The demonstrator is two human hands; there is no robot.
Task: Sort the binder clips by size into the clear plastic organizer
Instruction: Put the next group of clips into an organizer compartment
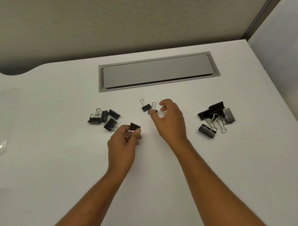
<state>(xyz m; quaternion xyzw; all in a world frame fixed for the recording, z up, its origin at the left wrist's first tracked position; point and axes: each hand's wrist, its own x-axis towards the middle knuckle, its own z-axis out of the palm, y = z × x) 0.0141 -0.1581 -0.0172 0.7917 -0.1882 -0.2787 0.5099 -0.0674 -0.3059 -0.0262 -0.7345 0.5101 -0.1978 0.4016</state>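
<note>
Pinched between the thumb and fingertips of the left hand was one medium clip, lifted just off the white desk, its black body pointing up and away from the palm. At the far left edge lay the clear organizer, only partly in view and well apart from everything else; its compartments could not be made out. Just left of the held clip sat the pile of medium clips. Toward the middle, two small clips lay side by side with their wire handles pointing away from the person, and the right hand hovered over them, fingers loosely curled, thumb touching or nearly touching the nearer one, not yet gripping anything. Farther right lay the heap of large clips. Judging by position, the held clip belonged with the medium pile beside it, and the left hand was the nearer one to the organizer.
</note>
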